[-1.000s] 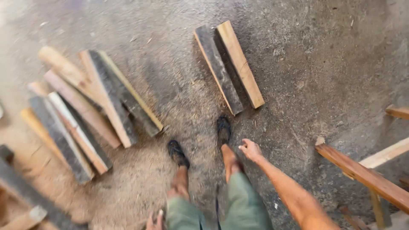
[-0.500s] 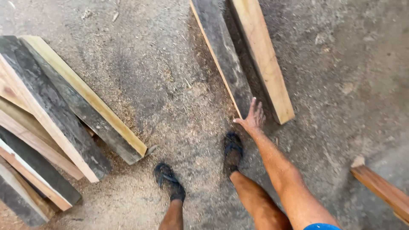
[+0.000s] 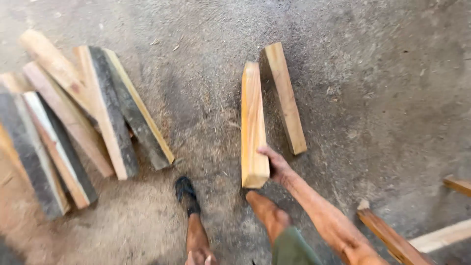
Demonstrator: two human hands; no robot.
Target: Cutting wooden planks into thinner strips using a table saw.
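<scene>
While the right hand [image 3: 277,166] clamped the near end of the wood block [image 3: 253,125], a firm grip kept it clear of the second block [image 3: 285,98] just beyond; the left hand's [image 3: 198,256] state could not be told.

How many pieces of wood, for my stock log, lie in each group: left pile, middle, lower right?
Left pile: 6 clear, with more possibly cut off at the frame edge
Middle: 2, the held block gripped by the right hand and the floor block
Lower right pieces: 3
Total: 11
</scene>
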